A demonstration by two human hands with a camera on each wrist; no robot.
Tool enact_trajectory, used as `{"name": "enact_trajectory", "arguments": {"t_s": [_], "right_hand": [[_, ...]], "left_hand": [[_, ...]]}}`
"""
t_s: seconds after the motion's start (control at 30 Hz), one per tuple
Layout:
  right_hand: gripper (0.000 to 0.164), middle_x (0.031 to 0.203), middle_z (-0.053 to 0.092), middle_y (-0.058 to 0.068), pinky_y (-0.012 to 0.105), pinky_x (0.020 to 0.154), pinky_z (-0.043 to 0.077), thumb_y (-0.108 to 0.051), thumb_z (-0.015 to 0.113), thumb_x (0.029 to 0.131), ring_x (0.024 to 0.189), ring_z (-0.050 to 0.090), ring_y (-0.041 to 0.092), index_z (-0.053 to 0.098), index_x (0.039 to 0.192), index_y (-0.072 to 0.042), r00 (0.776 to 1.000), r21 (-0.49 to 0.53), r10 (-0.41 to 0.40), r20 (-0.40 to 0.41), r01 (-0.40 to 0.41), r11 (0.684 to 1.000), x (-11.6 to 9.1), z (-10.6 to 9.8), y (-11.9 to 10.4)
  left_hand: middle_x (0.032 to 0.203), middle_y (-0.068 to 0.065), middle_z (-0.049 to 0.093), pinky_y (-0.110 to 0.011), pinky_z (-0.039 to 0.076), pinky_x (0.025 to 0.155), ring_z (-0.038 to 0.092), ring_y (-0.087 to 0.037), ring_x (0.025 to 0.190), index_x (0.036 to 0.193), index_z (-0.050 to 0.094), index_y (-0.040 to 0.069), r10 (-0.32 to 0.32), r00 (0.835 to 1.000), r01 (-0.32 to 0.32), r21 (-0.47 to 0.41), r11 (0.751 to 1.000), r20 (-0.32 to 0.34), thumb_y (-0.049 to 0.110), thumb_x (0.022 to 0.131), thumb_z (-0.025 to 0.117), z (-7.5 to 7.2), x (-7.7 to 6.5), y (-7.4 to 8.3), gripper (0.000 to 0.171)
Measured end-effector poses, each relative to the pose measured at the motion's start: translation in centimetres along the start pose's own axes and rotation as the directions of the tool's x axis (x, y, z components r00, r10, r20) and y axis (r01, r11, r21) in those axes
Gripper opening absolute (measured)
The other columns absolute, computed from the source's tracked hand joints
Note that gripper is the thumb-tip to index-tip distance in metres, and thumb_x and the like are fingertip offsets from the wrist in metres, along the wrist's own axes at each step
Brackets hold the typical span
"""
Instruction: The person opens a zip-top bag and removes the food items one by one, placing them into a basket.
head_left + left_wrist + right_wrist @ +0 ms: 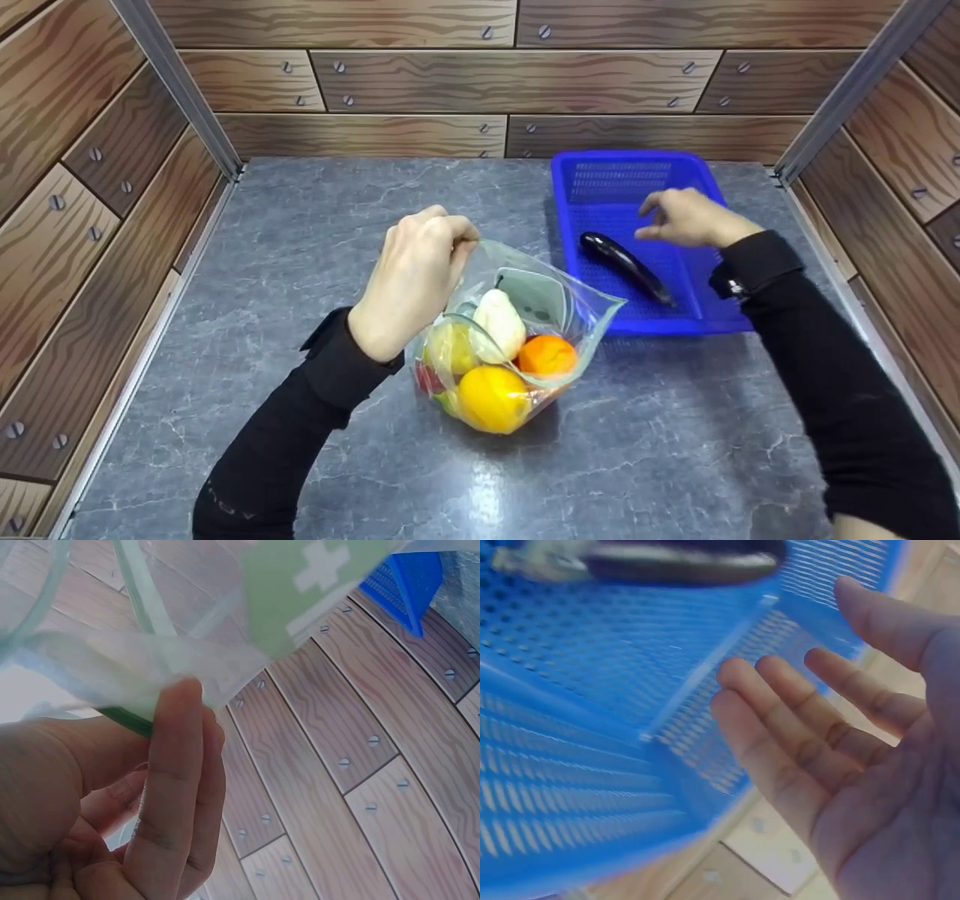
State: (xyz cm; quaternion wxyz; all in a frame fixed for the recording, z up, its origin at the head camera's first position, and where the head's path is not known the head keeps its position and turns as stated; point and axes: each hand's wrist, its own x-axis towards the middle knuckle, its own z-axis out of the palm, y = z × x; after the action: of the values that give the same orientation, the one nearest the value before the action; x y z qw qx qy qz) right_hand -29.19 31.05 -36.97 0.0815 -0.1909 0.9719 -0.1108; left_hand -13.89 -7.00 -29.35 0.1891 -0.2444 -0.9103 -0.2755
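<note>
My left hand (421,277) pinches the rim of a clear zip bag (592,300) between thumb and fingers. Inside the bag, an orange (549,355), a yellow round fruit (493,397), a pale pear-shaped piece (499,326) and other produce lie together. In the left wrist view, the bag's green-edged seal (127,720) runs between the thumb and fingers. Over the blue basket (559,195), my right hand (686,216) holds nothing, its fingers parted and loosely bent. A dark eggplant (626,266) lies on the basket floor, just left of that hand.
The grey marbled tabletop (300,247) carries the bag at its middle and the basket at the back right. Wood-patterned walls (420,79) enclose the back and both sides, with metal posts (180,82) at the corners.
</note>
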Motion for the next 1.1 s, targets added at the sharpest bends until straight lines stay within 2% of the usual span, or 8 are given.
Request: {"name": "enact_trajectory", "arguments": {"t_s": [0.17,0.33,0.47,0.57,0.63,0.7,0.83,1.1], "right_hand": [[0.037,0.095,0.073,0.014,0.045,0.077,0.053,-0.028,0.072,0.087,0.081,0.067,0.027,0.067,0.113,-0.003,0.98,0.005,-0.092,-0.179,0.095,0.996,-2.4,-2.7,-3.0],[0.03,0.094,0.073,0.005,0.026,0.067,0.052,-0.026,0.074,0.086,0.073,0.065,0.014,0.069,0.11,-0.01,0.913,-0.025,-0.234,-0.334,0.24,0.97,-5.7,-5.0,-7.7],[0.027,0.098,0.073,0.001,0.014,0.072,0.052,-0.018,0.078,0.082,0.079,0.067,0.01,0.07,0.108,-0.01,0.811,-0.03,-0.393,-0.433,0.423,0.905,-8.4,-6.2,-12.1],[0.027,0.095,0.072,-0.001,0.012,0.074,0.051,-0.01,0.08,0.078,0.079,0.065,0.007,0.071,0.103,-0.01,0.703,-0.024,-0.522,-0.483,0.585,0.811,-9.7,-5.8,-15.4],[0.026,0.094,0.072,-0.002,0.013,0.075,0.052,-0.011,0.08,0.078,0.08,0.065,0.007,0.071,0.103,-0.011,0.663,-0.03,-0.591,-0.46,0.654,0.756,-10.4,-4.9,-17.6],[0.026,0.095,0.07,-0.003,0.018,0.073,0.054,-0.013,0.078,0.079,0.081,0.064,0.008,0.071,0.104,-0.013,0.661,-0.051,-0.642,-0.388,0.68,0.731,-11.0,-3.5,-19.5],[0.026,0.091,0.065,-0.001,0.024,0.066,0.053,-0.021,0.076,0.082,0.074,0.059,0.01,0.068,0.106,-0.013,0.709,-0.157,-0.675,-0.203,0.657,0.737,-11.2,-0.6,-21.9],[0.019,0.081,0.057,0.001,0.029,0.059,0.047,-0.018,0.073,0.08,0.068,0.054,0.016,0.064,0.095,-0.012,0.799,-0.255,-0.602,-0.007,0.58,0.773,-9.9,2.8,-22.2]], "left_hand": [[0.084,-0.01,0.069,-0.03,0.049,0.065,0.06,-0.022,0.072,0.092,0.076,0.006,0.003,1.0,-0.003,-0.002,1.0,-0.009,0.007,0.092,0.065,0.0,-0.1,0.0,0.011],[0.082,-0.01,0.069,-0.03,0.048,0.064,0.06,-0.022,0.071,0.091,0.076,0.006,0.015,1.0,-0.015,-0.003,1.0,-0.023,0.007,0.092,0.065,0.2,-0.1,0.0,0.011],[0.081,-0.01,0.068,-0.03,0.049,0.064,0.06,-0.022,0.07,0.09,0.075,0.005,0.019,0.999,-0.019,-0.006,1.0,-0.028,0.007,0.091,0.065,0.3,0.0,-0.1,0.011],[0.082,-0.01,0.068,-0.03,0.049,0.064,0.06,-0.022,0.07,0.091,0.075,0.006,0.018,0.999,-0.018,-0.003,1.0,-0.028,0.008,0.092,0.065,0.3,-0.1,-0.1,0.011],[0.082,-0.01,0.068,-0.03,0.048,0.064,0.059,-0.022,0.07,0.092,0.075,0.006,0.022,0.999,-0.022,0.0,1.0,-0.029,0.009,0.092,0.064,0.3,-0.1,-0.1,0.011],[0.083,-0.01,0.068,-0.029,0.047,0.064,0.059,-0.022,0.07,0.092,0.075,0.007,0.027,0.999,-0.027,0.002,1.0,-0.03,0.009,0.093,0.064,0.3,-0.2,-0.1,0.012],[0.082,-0.01,0.068,-0.029,0.048,0.064,0.06,-0.022,0.07,0.092,0.075,0.006,0.025,0.999,-0.025,0.0,1.0,-0.028,0.009,0.093,0.064,0.3,-0.2,-0.1,0.012],[0.082,-0.01,0.068,-0.03,0.05,0.064,0.061,-0.023,0.071,0.092,0.075,0.006,0.018,0.999,-0.019,-0.011,1.0,-0.028,0.007,0.092,0.064,0.4,-0.3,0.1,0.011]]}}
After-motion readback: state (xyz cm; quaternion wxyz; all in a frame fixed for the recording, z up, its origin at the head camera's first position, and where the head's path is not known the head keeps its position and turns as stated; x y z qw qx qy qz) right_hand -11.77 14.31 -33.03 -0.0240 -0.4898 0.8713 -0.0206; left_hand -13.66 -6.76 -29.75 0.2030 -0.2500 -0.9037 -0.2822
